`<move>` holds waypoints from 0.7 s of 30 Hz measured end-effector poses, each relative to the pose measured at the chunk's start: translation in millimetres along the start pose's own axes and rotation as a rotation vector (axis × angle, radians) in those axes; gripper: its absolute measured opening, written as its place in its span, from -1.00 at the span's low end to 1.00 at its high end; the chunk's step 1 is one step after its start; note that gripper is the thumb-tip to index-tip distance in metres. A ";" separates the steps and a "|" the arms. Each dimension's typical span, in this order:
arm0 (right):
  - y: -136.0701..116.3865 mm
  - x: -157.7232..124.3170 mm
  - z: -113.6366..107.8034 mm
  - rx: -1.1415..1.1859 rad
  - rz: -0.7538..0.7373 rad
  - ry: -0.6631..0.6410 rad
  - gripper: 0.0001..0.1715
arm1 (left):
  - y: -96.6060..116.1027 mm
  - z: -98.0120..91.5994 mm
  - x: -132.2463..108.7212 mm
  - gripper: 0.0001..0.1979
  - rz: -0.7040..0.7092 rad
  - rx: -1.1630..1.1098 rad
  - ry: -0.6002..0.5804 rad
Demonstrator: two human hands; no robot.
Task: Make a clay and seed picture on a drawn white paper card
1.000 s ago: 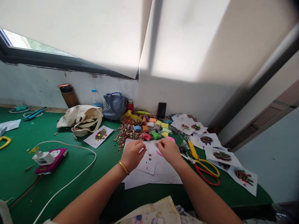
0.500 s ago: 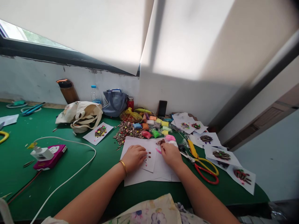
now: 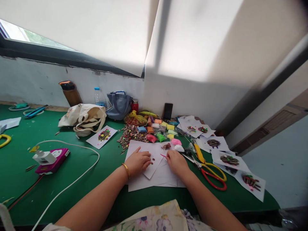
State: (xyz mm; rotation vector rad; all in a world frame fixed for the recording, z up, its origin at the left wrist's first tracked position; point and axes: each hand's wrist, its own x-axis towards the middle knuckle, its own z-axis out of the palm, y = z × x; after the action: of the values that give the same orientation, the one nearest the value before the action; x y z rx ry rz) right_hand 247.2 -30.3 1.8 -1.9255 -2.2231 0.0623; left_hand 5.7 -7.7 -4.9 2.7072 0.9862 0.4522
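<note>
My left hand [image 3: 137, 163], with a gold bangle at its wrist, lies on a small white card [image 3: 151, 173], its fingers outstretched and partly apart. A few small brown dots [image 3: 153, 159] show on the card beside the fingertips. My right hand [image 3: 176, 162] is closed around a thin pink stick [image 3: 163, 155], whose tip points left towards the card. Larger white sheets [image 3: 138, 184] lie beneath. Just beyond my right hand are a bag of brown clay [image 3: 166, 146], a pink clay lump [image 3: 176, 141] and a white lump [image 3: 179, 148].
Sunflower seeds [image 3: 131, 136] are heaped behind the sheets, near several coloured clay packets [image 3: 151, 138]. Red-and-yellow-handled scissors [image 3: 213, 173] lie to the right, by several seed pictures [image 3: 229, 159]. At left are a power strip [image 3: 54, 160], a white cable [image 3: 79, 171] and a cloth bag [image 3: 83, 117].
The small card has turned, its near corner swinging left. My left hand has shifted with it, one finger now pointing away from the others. More of the pink stick shows from my right hand.
</note>
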 end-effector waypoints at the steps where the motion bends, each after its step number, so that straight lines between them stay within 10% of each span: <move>1: -3.4 -0.5 -1.9 0.023 -0.008 0.004 -0.90 | 0.3 -1.0 0.2 -0.73 0.002 -0.001 0.004; 21: -33.9 -2.6 14.8 0.013 -0.157 0.068 -0.74 | 3.6 -2.6 -0.4 -0.69 0.032 0.080 -0.024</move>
State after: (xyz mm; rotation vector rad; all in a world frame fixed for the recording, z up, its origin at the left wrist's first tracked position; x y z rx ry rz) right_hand 211.8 -36.5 -7.5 -1.7130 -2.3139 -0.0118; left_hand 6.5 -10.5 -1.5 2.7962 0.9766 0.3936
